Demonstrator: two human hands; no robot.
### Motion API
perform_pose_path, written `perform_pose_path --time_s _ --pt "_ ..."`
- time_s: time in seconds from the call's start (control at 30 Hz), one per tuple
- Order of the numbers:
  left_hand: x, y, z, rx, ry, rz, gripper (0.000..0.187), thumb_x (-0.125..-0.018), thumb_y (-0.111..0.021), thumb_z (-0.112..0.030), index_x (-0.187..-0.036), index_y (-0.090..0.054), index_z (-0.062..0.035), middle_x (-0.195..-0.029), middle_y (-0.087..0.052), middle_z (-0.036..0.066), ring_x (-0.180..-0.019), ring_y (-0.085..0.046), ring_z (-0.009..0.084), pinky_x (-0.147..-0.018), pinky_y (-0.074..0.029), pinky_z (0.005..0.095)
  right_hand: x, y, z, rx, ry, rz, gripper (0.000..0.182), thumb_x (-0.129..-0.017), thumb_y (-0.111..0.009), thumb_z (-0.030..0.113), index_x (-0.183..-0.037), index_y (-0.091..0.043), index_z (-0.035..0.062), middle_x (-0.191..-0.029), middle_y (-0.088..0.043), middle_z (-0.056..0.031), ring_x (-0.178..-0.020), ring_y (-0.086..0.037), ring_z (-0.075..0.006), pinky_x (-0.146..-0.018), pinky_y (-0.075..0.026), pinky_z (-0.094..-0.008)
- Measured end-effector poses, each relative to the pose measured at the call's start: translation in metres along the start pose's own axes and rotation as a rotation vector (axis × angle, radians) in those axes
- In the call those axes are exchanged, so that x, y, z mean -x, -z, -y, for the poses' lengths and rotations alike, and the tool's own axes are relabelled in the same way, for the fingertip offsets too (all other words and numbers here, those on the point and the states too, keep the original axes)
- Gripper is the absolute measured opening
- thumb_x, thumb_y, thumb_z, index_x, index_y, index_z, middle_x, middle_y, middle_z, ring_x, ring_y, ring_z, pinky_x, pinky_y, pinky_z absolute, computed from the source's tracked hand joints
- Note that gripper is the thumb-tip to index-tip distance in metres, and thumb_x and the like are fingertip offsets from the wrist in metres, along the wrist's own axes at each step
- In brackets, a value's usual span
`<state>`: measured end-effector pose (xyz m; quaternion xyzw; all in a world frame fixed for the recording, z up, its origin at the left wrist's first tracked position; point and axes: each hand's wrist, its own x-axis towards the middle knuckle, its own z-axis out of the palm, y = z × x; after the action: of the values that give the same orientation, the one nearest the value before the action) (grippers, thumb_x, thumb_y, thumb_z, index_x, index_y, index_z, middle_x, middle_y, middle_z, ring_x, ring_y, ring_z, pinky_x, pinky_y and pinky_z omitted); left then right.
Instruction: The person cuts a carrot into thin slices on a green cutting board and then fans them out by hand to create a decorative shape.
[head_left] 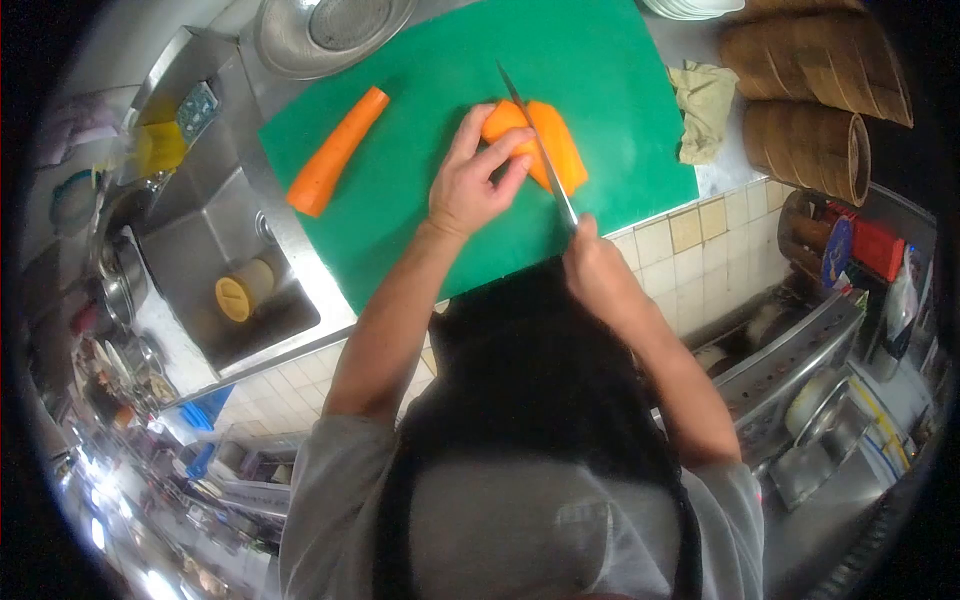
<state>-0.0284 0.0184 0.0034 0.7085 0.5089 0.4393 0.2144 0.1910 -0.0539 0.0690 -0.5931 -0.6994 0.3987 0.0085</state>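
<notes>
My right hand point(598, 268) is wrapped around the handle of a kitchen knife point(545, 155), its blade pointing away from me and lying across cut carrot. On the left side of the blade, my left hand point(470, 190) presses its fingertips onto the carrot point(500, 123). To the right of the blade lie flat orange carrot slices point(560, 145), overlapping each other. A peeled carrot point(338, 152) with its thin end cut off rests farther left. All of it is on a green cutting board point(600, 60).
Left of the board is a steel sink point(190, 235) holding a yellow-lidded container point(237, 298). A metal bowl point(330, 30) stands beyond the board's far left edge. At the right are a crumpled cloth point(705, 105) and brown ribbed cylinders point(800, 150). White plates point(695, 8) stand at the far right.
</notes>
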Motion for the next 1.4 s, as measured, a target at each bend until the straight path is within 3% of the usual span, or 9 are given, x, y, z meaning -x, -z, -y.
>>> perform_pose_path --time_s 0.2,0.53,1.03,1.4 --pt "-0.001 0.000 0.004 0.010 0.013 -0.005 0.038 -0.088 -0.082 -0.014 -0.125 -0.074 -0.0151 -0.142 -0.056 0.025 -0.124 -0.063 0.0431 -0.103 -0.056 0.0440 -0.037 -0.016 -0.009 0.007 0.000 -0.026 0.023 -0.098 -0.056 0.003 -0.112 -0.043 -0.0082 -0.079 -0.067 -0.0361 -0.078 -0.068 -0.0568 -0.070 -0.055 -0.0629" --pt "0.004 -0.002 -0.004 0.020 0.061 -0.026 0.034 -0.093 -0.078 -0.015 -0.127 -0.075 -0.0137 -0.141 -0.058 0.023 -0.123 -0.065 0.0412 -0.104 -0.055 0.0444 0.002 0.006 -0.003 -0.006 0.010 -0.115 0.020 -0.100 -0.058 0.007 -0.109 -0.044 -0.0026 -0.078 -0.067 -0.0359 -0.079 -0.068 -0.0568 -0.071 -0.055 -0.0646" --pt "0.008 -0.005 -0.003 -0.002 0.040 -0.061 0.030 -0.095 -0.076 -0.018 -0.125 -0.075 -0.0156 -0.139 -0.060 0.020 -0.121 -0.065 0.0400 -0.100 -0.057 0.0429 0.058 0.011 0.005 -0.018 -0.081 -0.083 0.020 -0.102 -0.057 0.008 -0.111 -0.044 -0.0053 -0.077 -0.065 -0.0363 -0.077 -0.065 -0.0577 -0.067 -0.050 -0.0648" --pt "0.005 -0.002 -0.002 -0.002 0.015 -0.028 0.029 -0.094 -0.077 -0.014 -0.123 -0.075 -0.0111 -0.136 -0.061 0.020 -0.118 -0.067 0.0384 -0.100 -0.056 0.0412 0.039 0.008 0.004 -0.046 -0.012 -0.014 0.020 -0.096 -0.059 0.000 -0.106 -0.043 -0.0069 -0.080 -0.067 -0.0341 -0.081 -0.068 -0.0556 -0.069 -0.055 -0.0618"
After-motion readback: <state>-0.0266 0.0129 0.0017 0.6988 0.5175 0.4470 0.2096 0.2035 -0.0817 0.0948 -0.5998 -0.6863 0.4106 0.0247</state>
